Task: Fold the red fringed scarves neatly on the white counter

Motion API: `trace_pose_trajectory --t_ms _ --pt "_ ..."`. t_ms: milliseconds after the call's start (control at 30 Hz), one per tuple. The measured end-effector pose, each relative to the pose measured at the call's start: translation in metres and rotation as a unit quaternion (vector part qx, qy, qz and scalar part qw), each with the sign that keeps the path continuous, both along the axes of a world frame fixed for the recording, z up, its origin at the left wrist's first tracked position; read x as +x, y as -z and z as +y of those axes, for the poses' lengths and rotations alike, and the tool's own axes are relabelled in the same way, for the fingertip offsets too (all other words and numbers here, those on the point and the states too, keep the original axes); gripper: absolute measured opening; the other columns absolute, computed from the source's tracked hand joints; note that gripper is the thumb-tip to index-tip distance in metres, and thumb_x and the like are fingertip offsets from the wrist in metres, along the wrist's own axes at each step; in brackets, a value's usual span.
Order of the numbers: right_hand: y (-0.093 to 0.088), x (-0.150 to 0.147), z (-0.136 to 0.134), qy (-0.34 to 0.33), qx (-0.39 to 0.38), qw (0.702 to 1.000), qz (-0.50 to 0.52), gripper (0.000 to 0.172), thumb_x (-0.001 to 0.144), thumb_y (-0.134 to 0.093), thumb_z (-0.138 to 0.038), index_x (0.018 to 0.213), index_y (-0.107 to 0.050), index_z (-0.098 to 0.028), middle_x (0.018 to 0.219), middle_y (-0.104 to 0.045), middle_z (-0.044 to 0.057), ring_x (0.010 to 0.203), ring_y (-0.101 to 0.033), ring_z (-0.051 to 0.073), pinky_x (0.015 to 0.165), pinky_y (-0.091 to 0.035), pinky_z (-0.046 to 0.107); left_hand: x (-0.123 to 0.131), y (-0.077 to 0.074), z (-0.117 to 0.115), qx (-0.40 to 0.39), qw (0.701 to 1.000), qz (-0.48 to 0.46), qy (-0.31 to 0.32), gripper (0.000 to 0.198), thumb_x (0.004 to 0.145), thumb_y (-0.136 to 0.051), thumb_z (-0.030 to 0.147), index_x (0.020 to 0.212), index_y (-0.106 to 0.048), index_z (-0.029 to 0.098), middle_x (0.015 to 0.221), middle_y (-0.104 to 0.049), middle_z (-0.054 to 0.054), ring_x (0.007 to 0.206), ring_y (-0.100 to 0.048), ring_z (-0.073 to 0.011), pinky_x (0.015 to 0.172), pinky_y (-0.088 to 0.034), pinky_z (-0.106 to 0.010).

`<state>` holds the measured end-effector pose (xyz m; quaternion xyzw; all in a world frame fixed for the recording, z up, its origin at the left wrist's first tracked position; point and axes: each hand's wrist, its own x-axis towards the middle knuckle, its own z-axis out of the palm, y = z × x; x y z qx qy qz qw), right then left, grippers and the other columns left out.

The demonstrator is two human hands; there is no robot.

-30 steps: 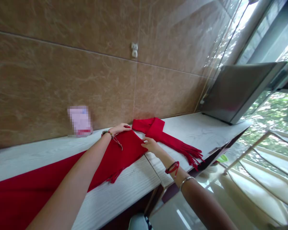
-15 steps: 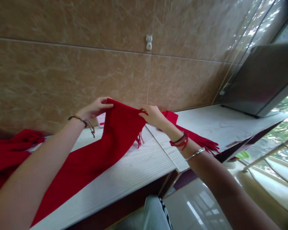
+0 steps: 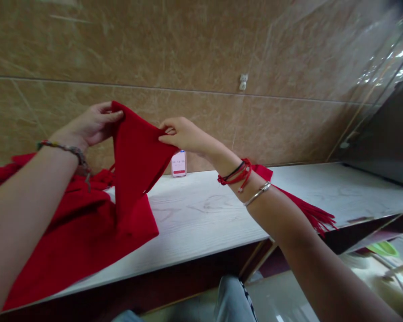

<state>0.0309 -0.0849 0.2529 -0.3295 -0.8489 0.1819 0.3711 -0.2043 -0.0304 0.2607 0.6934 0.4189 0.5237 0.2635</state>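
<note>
While both our hands were raised above the counter [image 3: 208,219], we held one red scarf [image 3: 137,147] between them, listed as follows. Colour: deep, even red, darker inside the creases. Surface: matte, soft-looking and without pattern. Shape: upper edge stretched on a slant from the higher left corner to the lower right; below it, the cloth narrowed and fell to a wide, flat portion lying along the counter's left part, where one squared corner stood out. Our left hand [image 3: 96,123] pinched the upper left corner between thumb and fingers; our right hand [image 3: 184,134] pinched the other end of that edge likewise. Bunched red fabric [image 3: 87,179] lay behind, in loose folds; whether it belonged to the same piece we could not tell.

Also entered: a fringed scarf [image 3: 298,203], red, its twisted tassels near the counter's front edge, partly hidden by our right forearm; the counter itself, whitish, with fine wood-like grain; a phone [image 3: 178,165], upright, its screen pale; a wall [image 3: 195,53] of brown, marble-veined tiles; a small white ornament [image 3: 243,82] fixed to it.
</note>
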Motion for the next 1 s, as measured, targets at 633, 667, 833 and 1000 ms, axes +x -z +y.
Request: trace_pose_trajectory --t_ms 633,667,833,1000 --pt "0.252 0.257 0.065 0.366 -0.312 0.847 0.224 0.008 0.072 -0.051 -0.011 0.073 -0.053 -0.018 0.068 -0.061 0.000 0.061 -0.061 0.015 0.046 -0.052 0.025 0.351 0.241 0.177 -0.176 0.933 0.190 0.250 0.035 0.047 -0.072 0.046 0.056 -0.057 0.016 0.057 -0.059 0.001 0.066 -0.055 -0.0187 0.062 -0.039 -0.027" --pt "0.255 0.262 0.068 0.372 -0.312 0.846 0.221 0.008 0.073 -0.051 -0.011 0.075 -0.054 -0.018 0.071 -0.061 0.001 0.063 -0.062 0.015 0.046 -0.052 0.025 0.355 0.243 0.182 -0.170 0.934 0.194 0.248 0.035 0.048 -0.071 0.046 0.058 -0.057 0.016 0.060 -0.060 0.001 0.069 -0.055 -0.0190 0.063 -0.038 -0.027" --pt "0.261 0.273 0.077 0.388 -0.291 0.859 0.164 0.014 0.071 -0.055 -0.016 0.084 -0.059 -0.020 0.074 -0.063 0.001 0.065 -0.062 0.016 0.047 -0.052 0.026 0.353 0.243 0.187 -0.141 0.935 0.224 0.237 0.036 0.056 -0.067 0.048 0.075 -0.060 0.017 0.081 -0.064 -0.004 0.082 -0.053 -0.0209 0.068 -0.037 -0.026" --pt "0.249 0.271 0.072 0.398 -0.241 0.883 0.058 0.018 0.070 -0.058 -0.017 0.087 -0.063 -0.020 0.077 -0.065 0.002 0.071 -0.062 0.017 0.058 -0.051 0.026 0.313 0.229 0.176 -0.172 0.897 0.288 0.286 0.037 0.053 -0.070 0.048 0.071 -0.064 0.016 0.076 -0.066 -0.004 0.076 -0.056 -0.0210 0.065 -0.039 -0.026"
